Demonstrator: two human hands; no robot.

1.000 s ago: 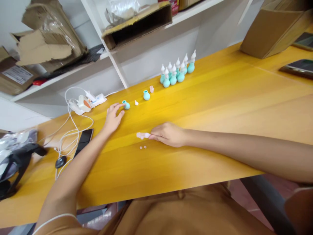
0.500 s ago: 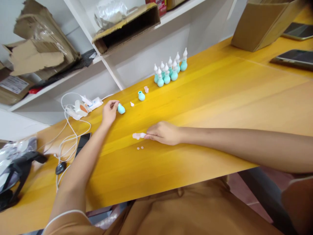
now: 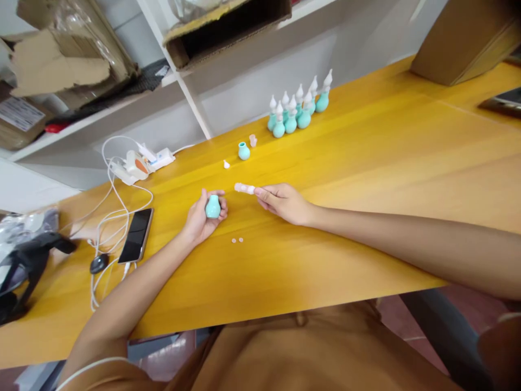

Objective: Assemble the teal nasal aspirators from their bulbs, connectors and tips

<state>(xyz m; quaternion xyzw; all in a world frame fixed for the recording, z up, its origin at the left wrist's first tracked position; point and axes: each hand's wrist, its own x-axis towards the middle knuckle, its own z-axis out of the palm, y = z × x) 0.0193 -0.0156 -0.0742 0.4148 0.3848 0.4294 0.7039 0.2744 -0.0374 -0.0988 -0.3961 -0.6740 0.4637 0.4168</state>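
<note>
In my left hand [image 3: 200, 220] rests a turquoise squeeze bulb [image 3: 213, 207], its neck pointing away from me and my fingers curled around it. My right hand [image 3: 285, 202] pinches a whitish translucent nozzle piece [image 3: 245, 188] by one end, with the other end toward the left hand. Bulb and nozzle are apart. Two small pale discs [image 3: 237, 240] lie on the table nearer to me. Beyond my hands stand another turquoise bulb [image 3: 243, 151] with its mouth open, a small white tip [image 3: 226, 164] and a pinkish clear connector [image 3: 253, 140].
Several assembled turquoise bulbs with white tips [image 3: 290, 123] stand in rows at the table's back. A power strip [image 3: 140, 165] with white cables and a phone [image 3: 137, 235] lie left. A cardboard box [image 3: 459, 43] stands back right; shelves line the wall.
My left hand has brought the turquoise bulb nearer and to the right, turning palm up. My right hand has lifted the nozzle piece away from the discs, farther from me. The view has shifted slightly.
</note>
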